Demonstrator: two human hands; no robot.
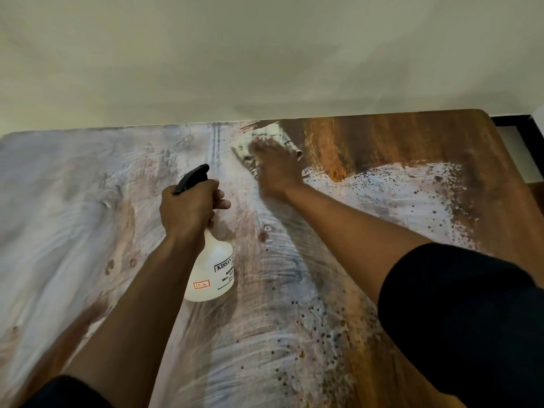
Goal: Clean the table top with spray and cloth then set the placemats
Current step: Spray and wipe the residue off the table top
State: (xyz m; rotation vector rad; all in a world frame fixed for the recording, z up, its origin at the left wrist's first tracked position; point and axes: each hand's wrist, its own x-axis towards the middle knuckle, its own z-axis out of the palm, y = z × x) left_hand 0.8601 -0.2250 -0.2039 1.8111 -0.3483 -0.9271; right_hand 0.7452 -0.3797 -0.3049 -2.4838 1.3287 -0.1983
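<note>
Wall (265, 54), pale, plain, filling upper third. Wooden table top (412, 142) pushed against it, near and left edges cut off by frame; far right corner rounded, visible. Most of surface covered in whitish wet film with wipe streaks; bare brown wood only at far right and along right side. Dark speckles of droplets at edge of film, right and lower centre. Dark strip beyond right corner, unclear what.

Dark sleeves (459, 319) at bottom right and bottom left, both cropped by frame. Forearms bare.

Spray bottle (212, 269), white translucent, black trigger head, tilted, held above table; base not clearly touching surface. Label partly readable, "KISSAN", rest cut off by bottle curve; small red-outlined sticker illegible.

Left hand (188, 207) clenched around spray bottle neck, fingers wrapped at trigger; trigger itself hidden.

Right hand (276, 169) flat, pressing down on cloth (250, 148) near far edge, centre. Motion-blurred; fingertips hard to separate. Cloth pale, mostly hidden under hand, pattern indistinct.
</note>
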